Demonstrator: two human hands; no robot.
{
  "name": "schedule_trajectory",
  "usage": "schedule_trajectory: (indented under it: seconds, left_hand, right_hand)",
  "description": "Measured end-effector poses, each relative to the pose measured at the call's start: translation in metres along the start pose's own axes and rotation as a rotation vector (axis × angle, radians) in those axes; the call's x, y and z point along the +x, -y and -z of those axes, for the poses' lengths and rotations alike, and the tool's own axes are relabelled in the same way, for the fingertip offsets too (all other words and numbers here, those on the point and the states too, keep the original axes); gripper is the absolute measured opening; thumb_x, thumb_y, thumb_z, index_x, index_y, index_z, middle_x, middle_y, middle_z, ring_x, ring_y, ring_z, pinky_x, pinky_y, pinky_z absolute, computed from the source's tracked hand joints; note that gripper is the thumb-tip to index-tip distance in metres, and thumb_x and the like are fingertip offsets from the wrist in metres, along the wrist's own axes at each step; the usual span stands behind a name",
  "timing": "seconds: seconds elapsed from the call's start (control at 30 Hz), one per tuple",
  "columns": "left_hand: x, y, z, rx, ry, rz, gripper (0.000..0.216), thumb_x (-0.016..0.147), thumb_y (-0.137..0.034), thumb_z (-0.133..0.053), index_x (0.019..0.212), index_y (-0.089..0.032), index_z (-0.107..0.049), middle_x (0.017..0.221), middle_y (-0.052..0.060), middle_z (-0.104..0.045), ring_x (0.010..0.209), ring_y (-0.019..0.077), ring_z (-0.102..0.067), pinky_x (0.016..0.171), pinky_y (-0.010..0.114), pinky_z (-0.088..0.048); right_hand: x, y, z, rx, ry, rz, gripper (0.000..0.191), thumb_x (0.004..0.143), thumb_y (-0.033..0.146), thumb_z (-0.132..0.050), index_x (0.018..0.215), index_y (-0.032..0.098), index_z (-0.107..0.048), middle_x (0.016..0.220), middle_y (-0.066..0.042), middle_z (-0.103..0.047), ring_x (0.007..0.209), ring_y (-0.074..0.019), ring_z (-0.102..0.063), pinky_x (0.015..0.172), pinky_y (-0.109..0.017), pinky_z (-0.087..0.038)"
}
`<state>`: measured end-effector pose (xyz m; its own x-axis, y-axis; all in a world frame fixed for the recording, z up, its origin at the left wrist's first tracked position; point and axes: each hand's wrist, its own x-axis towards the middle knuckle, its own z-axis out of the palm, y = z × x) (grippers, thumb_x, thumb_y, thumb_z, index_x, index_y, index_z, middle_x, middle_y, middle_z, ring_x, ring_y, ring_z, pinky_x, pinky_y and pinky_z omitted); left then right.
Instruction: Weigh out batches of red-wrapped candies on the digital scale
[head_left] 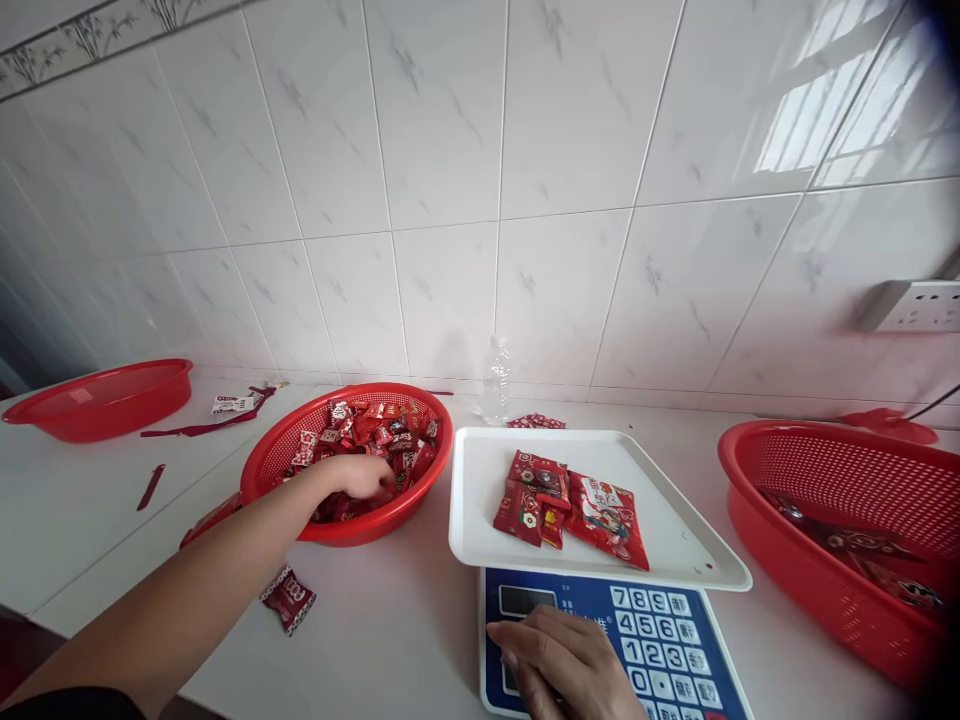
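My left hand (366, 476) reaches into a red perforated basket (259, 455) heaped with small red candy packets (375, 425). Its fingers curl down among the packets, and their tips are hidden. At the lower centre my right hand (566, 655) lies over the blue front panel of a digital scale (720, 640), covering part of the displays. Its index finger is stretched to the left, with nothing visibly held. On the scale's white tray (480, 480) are several small red packets (536, 490) and one larger red snack bag (607, 515).
A loose candy packet (288, 598) lies below the basket. Another red basket (757, 520) with a few packets stands right, and a red basin (112, 400) far left. A clear plastic bottle (496, 382) stands by the tiled wall, near a dark red ribbon (225, 420).
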<state>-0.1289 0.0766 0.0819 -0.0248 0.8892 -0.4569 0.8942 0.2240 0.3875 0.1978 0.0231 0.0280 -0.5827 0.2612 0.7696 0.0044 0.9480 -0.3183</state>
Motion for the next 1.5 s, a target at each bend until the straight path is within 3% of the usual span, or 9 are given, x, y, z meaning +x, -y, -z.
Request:
schedule_trajectory:
  seconds: [0.2,0.4,0.53,0.7,1.03,1.23,1.5]
  left_hand:
    - [-0.015,-0.007,0.021,-0.453,-0.136,-0.072,0.043,0.07,-0.061,-0.06,0.078,-0.02,-0.052,0.083,0.003,-0.061,0.078,0.0186,-0.061,0.068,0.031,-0.05]
    - [-0.023,-0.025,0.014,-0.712,-0.122,-0.188,0.041,0.066,-0.051,-0.073,0.084,-0.017,-0.056,0.088,0.003,-0.061,0.081,0.0161,-0.061,0.079,0.033,-0.048]
    - [-0.02,-0.039,0.007,-0.768,-0.125,-0.236,0.036,0.068,-0.042,-0.075,0.087,-0.017,-0.058,0.087,0.003,-0.062,0.079,0.0152,-0.06,0.077,0.032,-0.046]
    - [-0.017,-0.065,-0.001,-0.695,-0.175,-0.276,0.032,0.073,-0.037,-0.071,0.093,-0.017,-0.057,0.079,0.0,-0.062,0.067,0.0123,-0.058,0.071,0.03,-0.044]
    - [0.005,-0.11,-0.025,-0.429,-0.161,-0.406,0.032,0.076,-0.038,-0.063,0.101,-0.018,-0.056,0.076,0.001,-0.062,0.069,0.0166,-0.059,0.063,0.029,-0.045]
    - [0.017,-0.12,-0.039,-0.193,-0.348,-0.429,0.025,0.079,-0.032,-0.057,0.101,-0.021,-0.06,0.086,0.002,-0.066,0.084,0.0212,-0.061,0.077,0.032,-0.046]
    - [0.02,-0.135,-0.053,-0.179,-0.335,-0.483,0.024,0.083,-0.031,-0.053,0.102,-0.02,-0.061,0.106,0.007,-0.066,0.091,0.0223,-0.061,0.085,0.035,-0.048]
  right_hand:
    - [-0.001,0.0,-0.001,-0.029,0.014,-0.006,0.022,0.09,0.006,-0.043,0.105,0.015,-0.056,0.069,-0.004,-0.066,0.056,-0.0132,-0.06,0.05,-0.022,-0.048]
    - [-0.002,0.001,-0.003,-0.016,0.025,-0.002,0.02,0.091,0.008,-0.042,0.104,0.015,-0.056,0.068,-0.004,-0.066,0.055,-0.0133,-0.059,0.05,-0.022,-0.046]
    - [0.0,0.003,0.0,0.003,0.035,-0.043,0.021,0.091,0.007,-0.043,0.103,0.016,-0.058,0.068,-0.003,-0.065,0.056,-0.0136,-0.059,0.052,-0.023,-0.047]
    - [0.002,0.007,0.004,0.022,0.046,-0.092,0.022,0.091,0.008,-0.043,0.104,0.016,-0.059,0.07,-0.004,-0.066,0.058,-0.0139,-0.059,0.054,-0.024,-0.046]
    - [-0.001,0.008,0.003,0.021,0.047,-0.116,0.021,0.089,0.01,-0.044,0.102,0.015,-0.06,0.073,-0.005,-0.069,0.059,-0.0142,-0.06,0.056,-0.024,-0.046]
    - [-0.001,0.007,0.003,0.019,0.04,-0.112,0.022,0.088,0.009,-0.045,0.102,0.016,-0.06,0.073,-0.004,-0.069,0.06,-0.0135,-0.06,0.058,-0.023,-0.046]
    - [0.0,0.007,0.001,0.003,0.016,-0.095,0.022,0.09,0.01,-0.044,0.101,0.016,-0.061,0.069,-0.003,-0.067,0.056,-0.0134,-0.057,0.053,-0.024,-0.043]
